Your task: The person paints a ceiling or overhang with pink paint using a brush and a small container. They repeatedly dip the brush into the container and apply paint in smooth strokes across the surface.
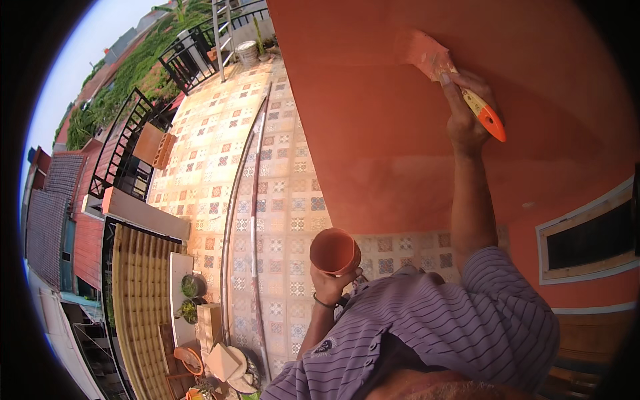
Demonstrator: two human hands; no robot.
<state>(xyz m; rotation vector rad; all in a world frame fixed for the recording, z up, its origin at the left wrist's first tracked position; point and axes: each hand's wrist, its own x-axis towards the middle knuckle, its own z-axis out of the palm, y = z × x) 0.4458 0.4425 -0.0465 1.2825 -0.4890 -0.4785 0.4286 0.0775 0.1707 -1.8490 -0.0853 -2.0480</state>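
Note:
My right hand grips the handle of a flat paintbrush, pale wood with an orange end. Reddish paint coats the ferrule and the bristles, whose tips touch the terracotta-coloured wall. Lower down, my left hand holds a round paint cup by its lower side. The cup's inside is coated in the same reddish colour. How much paint it holds is hard to tell.
Two long poles lie along the patterned tile floor. A metal ladder and a paint-stained bucket stand near the black railing. Potted plants line the left side. A framed window is at right.

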